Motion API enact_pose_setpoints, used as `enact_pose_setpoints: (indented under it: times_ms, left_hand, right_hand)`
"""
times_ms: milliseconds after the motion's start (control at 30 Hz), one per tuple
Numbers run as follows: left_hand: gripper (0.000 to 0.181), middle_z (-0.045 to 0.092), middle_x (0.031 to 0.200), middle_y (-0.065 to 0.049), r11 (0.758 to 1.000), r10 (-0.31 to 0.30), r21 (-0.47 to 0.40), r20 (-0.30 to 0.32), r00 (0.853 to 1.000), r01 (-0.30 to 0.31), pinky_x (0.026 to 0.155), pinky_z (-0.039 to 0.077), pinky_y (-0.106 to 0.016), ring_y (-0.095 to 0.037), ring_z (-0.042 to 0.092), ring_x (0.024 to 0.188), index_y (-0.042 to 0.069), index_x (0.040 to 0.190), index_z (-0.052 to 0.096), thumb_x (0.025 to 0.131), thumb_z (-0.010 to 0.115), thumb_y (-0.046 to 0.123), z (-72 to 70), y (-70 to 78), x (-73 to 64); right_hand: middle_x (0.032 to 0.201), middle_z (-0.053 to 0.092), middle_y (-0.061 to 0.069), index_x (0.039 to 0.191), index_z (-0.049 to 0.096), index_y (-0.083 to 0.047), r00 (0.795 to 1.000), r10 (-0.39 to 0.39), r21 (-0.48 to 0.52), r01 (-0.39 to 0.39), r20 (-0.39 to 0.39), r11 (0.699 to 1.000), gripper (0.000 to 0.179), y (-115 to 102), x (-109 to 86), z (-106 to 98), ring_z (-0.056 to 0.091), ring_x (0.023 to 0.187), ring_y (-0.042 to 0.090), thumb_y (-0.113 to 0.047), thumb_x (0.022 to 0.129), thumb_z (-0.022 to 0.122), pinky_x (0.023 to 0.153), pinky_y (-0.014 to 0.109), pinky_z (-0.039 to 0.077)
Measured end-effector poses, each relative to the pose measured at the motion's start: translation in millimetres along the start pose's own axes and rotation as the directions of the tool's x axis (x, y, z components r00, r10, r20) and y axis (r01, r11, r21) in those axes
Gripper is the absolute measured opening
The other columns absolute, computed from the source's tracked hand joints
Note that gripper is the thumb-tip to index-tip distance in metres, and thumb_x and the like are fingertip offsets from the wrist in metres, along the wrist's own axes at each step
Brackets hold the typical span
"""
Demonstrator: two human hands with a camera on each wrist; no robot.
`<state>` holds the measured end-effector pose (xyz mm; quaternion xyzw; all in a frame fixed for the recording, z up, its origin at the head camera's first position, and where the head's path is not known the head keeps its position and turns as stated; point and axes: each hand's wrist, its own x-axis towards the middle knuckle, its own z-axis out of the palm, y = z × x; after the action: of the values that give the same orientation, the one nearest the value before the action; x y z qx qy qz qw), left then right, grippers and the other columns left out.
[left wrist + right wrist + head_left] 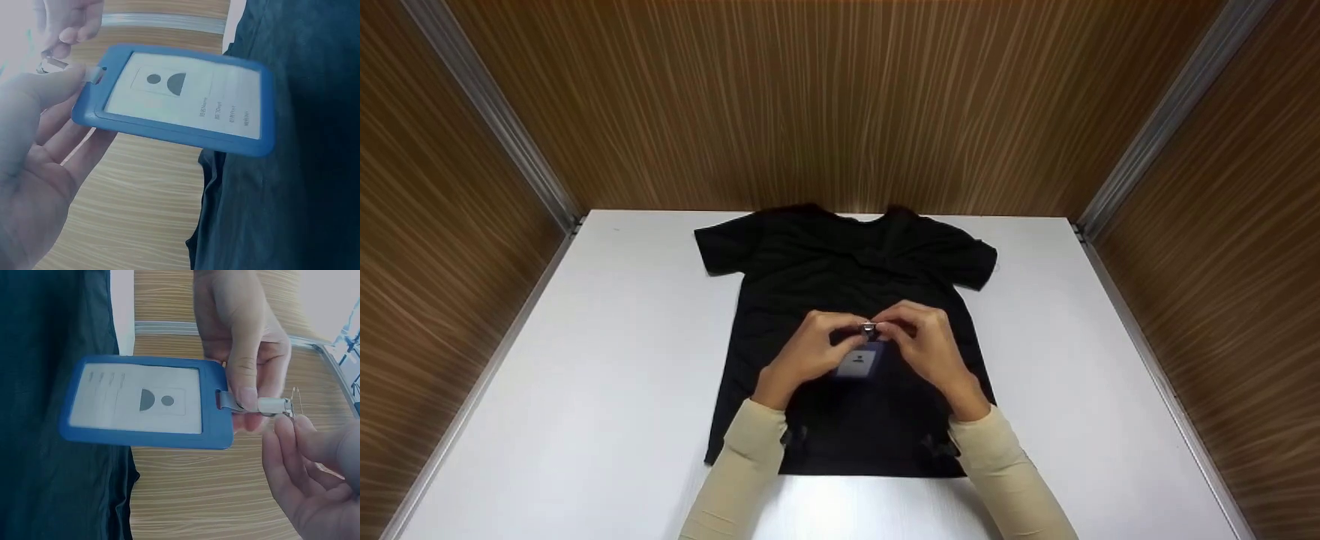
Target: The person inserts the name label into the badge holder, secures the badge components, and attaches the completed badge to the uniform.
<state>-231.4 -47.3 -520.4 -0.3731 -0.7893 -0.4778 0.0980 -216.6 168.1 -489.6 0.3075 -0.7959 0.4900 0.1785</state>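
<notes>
A blue-framed ID badge holder (146,402) with a white card hangs by a short strap (229,400) from a small metal clip (274,405). My left hand (810,351) pinches the strap end of the clip between thumb and fingers. At the clip's other end, my right hand (926,343) pinches the metal part, where a thin wire-like piece (298,398) sticks up. How the clip's parts stand is too small to tell. Both hands hold the badge above the lower half of a black short-sleeved T-shirt (855,427) spread on the table.
The shirt lies on a white table (607,360), its neck close to the back wood-grain panel (825,105). Similar panels with metal edge rails (1147,120) enclose the left and right sides.
</notes>
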Motion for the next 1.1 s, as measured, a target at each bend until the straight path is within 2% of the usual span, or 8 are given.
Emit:
enact_pose_setpoints:
  times_ms: [100,267,367,500,633,800,967,1100]
  left_hand:
    - [0.019,0.079,0.109,-0.008,1.000,0.002,-0.025,-0.030,1.000,-0.003,0.083,0.062,-0.029,-0.016,0.075,0.093,0.007,0.116,0.077,0.098,0.070,0.012,2.2,1.2,0.9]
    - [0.024,0.079,0.109,-0.011,0.999,0.029,-0.032,-0.143,0.989,-0.033,0.080,0.063,-0.030,-0.019,0.077,0.092,0.001,0.117,0.075,0.097,0.073,0.013,5.0,3.4,2.2]
    - [0.022,0.079,0.106,-0.011,0.997,0.068,-0.030,-0.192,0.979,-0.075,0.077,0.063,-0.029,-0.019,0.077,0.090,0.001,0.115,0.076,0.097,0.072,0.013,6.8,3.4,3.3]
    - [0.014,0.080,0.099,-0.008,0.992,0.109,-0.036,-0.235,0.966,-0.120,0.075,0.062,-0.027,-0.017,0.076,0.084,0.006,0.107,0.080,0.097,0.071,0.011,8.1,3.1,4.4]
    - [0.011,0.080,0.094,-0.008,0.990,0.127,-0.030,-0.262,0.957,-0.140,0.074,0.062,-0.029,-0.018,0.076,0.083,0.006,0.102,0.081,0.096,0.071,0.007,7.5,2.5,4.9]
    - [0.012,0.080,0.094,-0.008,0.988,0.130,-0.039,-0.284,0.950,-0.147,0.074,0.062,-0.029,-0.018,0.076,0.082,0.005,0.102,0.081,0.096,0.071,0.004,7.2,2.8,5.7]
    - [0.012,0.079,0.095,-0.008,0.989,0.127,-0.041,-0.272,0.954,-0.144,0.072,0.062,-0.030,-0.018,0.075,0.081,0.005,0.105,0.080,0.096,0.071,0.006,8.4,2.9,5.2]
    - [0.014,0.079,0.097,-0.009,0.987,0.118,-0.075,-0.255,0.960,-0.142,0.072,0.063,-0.034,-0.020,0.075,0.080,0.006,0.107,0.079,0.094,0.074,0.005,10.6,3.6,4.7]
  right_hand:
    - [0.087,0.075,0.013,0.090,0.078,-0.001,0.999,-0.016,-0.039,0.014,-0.044,0.999,0.004,1.4,0.2,1.1,0.072,0.071,0.020,0.002,0.089,0.075,0.066,0.016,0.058]
    - [0.086,0.075,0.014,0.086,0.075,0.002,0.996,0.008,-0.044,-0.012,-0.092,0.999,0.004,1.0,0.5,2.9,0.071,0.068,0.024,0.006,0.089,0.074,0.066,0.011,0.055]
    - [0.086,0.076,0.013,0.086,0.075,0.002,0.996,0.018,-0.045,-0.022,-0.090,0.999,0.004,0.8,0.3,3.7,0.071,0.067,0.023,0.004,0.090,0.074,0.065,0.013,0.056]
    - [0.087,0.076,0.012,0.088,0.077,-0.001,0.998,0.030,-0.052,-0.033,-0.059,0.998,0.005,0.0,-0.2,3.5,0.072,0.067,0.021,0.000,0.091,0.073,0.064,0.015,0.057]
    - [0.087,0.076,0.011,0.090,0.078,-0.001,0.998,0.029,-0.069,-0.033,-0.049,0.997,0.006,-0.4,-0.3,4.1,0.071,0.068,0.020,-0.004,0.093,0.073,0.064,0.015,0.057]
    - [0.080,0.074,0.008,0.087,0.077,-0.002,0.998,-0.025,-0.120,0.017,-0.064,0.993,0.008,1.0,-0.1,5.2,0.068,0.064,0.015,-0.005,0.093,0.074,0.058,0.023,0.057]
    - [0.074,0.073,0.006,0.083,0.075,-0.002,0.997,-0.023,-0.083,0.016,-0.074,0.996,0.010,1.9,-0.4,6.0,0.067,0.058,0.019,0.000,0.092,0.074,0.053,0.027,0.057]
    - [0.072,0.073,0.008,0.081,0.076,-0.002,0.996,0.011,-0.051,-0.015,-0.086,0.999,0.011,2.3,-0.8,6.9,0.068,0.056,0.021,0.001,0.092,0.074,0.053,0.020,0.055]
